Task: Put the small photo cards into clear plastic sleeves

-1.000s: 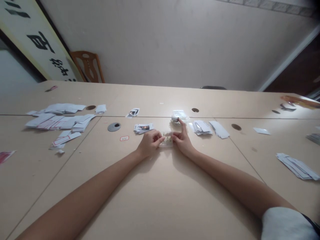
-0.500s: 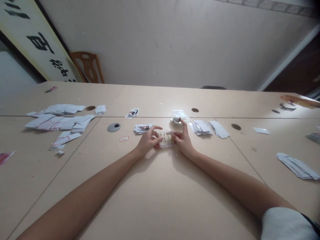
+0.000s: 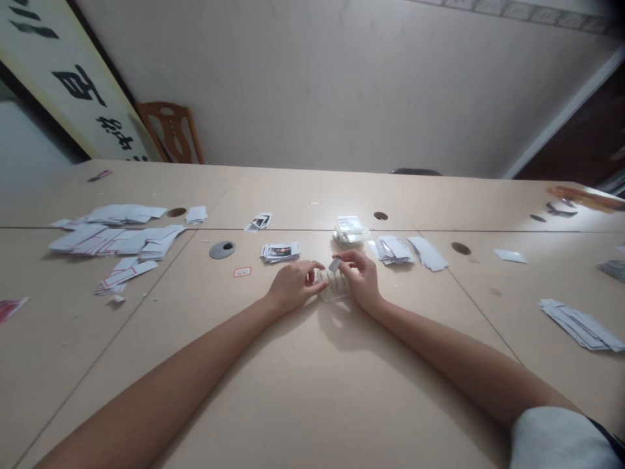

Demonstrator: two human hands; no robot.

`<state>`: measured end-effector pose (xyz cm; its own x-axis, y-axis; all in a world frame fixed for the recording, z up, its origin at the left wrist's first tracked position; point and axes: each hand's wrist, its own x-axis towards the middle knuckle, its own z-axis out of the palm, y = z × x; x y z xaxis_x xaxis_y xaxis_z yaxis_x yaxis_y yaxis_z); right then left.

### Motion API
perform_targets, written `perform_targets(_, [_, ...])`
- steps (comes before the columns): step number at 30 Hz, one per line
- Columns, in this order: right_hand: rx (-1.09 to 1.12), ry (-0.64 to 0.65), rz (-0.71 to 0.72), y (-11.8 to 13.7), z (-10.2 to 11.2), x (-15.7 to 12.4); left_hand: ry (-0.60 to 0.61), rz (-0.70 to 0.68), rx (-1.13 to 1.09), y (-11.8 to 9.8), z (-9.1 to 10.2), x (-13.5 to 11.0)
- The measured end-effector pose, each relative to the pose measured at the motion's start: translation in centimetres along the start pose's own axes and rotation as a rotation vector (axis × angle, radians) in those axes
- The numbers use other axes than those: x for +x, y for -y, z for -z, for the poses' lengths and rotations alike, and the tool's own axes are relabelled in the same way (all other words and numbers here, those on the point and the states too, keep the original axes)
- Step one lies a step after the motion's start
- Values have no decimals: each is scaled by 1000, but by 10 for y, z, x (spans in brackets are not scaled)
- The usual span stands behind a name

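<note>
Both my hands meet at the middle of the tan table (image 3: 312,378) around a small clear plastic packet (image 3: 333,286) with pale contents. My left hand (image 3: 293,284) has its fingers curled and pinches the packet's left edge. My right hand (image 3: 361,277) curls over its right side, with a small grey-white piece (image 3: 334,264) pinched at its fingertips above the packet. A stack of clear packets (image 3: 349,228) lies just beyond my right hand. A small stack of picture cards (image 3: 280,251) lies just beyond my left hand.
White cards are spread in heaps at the left (image 3: 117,238), right of centre (image 3: 407,249) and far right (image 3: 581,326). A grey cable grommet (image 3: 222,249) and open cable holes (image 3: 460,248) dot the table. A wooden chair (image 3: 170,133) stands against the far wall.
My right index finger has come back from the packet stack, and that hand now curls over the packet, pinching a small piece. The packet has shifted slightly toward me and to the right.
</note>
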<state>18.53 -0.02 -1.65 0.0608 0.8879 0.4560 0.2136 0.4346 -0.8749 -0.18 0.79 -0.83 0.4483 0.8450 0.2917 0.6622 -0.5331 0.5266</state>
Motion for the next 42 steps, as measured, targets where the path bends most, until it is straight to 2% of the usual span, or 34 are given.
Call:
perform_targets(6, [-82, 18, 20, 3, 1, -1, -27, -24, 43, -3, 1, -1])
perform_targets(9, [-107, 31, 39, 6, 0, -2, -117, -53, 17, -4, 1, -3])
perform_targets(12, [-140, 92, 84, 7, -1, -3, -202, -148, 54, -5, 0, -6])
perform_targets(15, [-162, 145, 130, 7, -1, -4, -195, -223, 124, -6, 0, -8])
perform_targets(18, [-147, 171, 122, 5, -1, -3, -187, -233, 138, -7, 0, -9])
perform_targets(24, [-64, 170, 36, 4, -1, -2, -193, -123, -94, -8, 2, -5])
perform_targets(31, [-74, 189, 24, 2, -1, -1, -286, -22, -225, -5, -1, 0])
perform_targets(37, [-26, 193, 45, 3, -1, 1, -221, 107, -445, 1, 0, 3])
perform_targets(42, [28, 176, -34, 2, -1, 1, -182, 113, -534, 5, 3, 4])
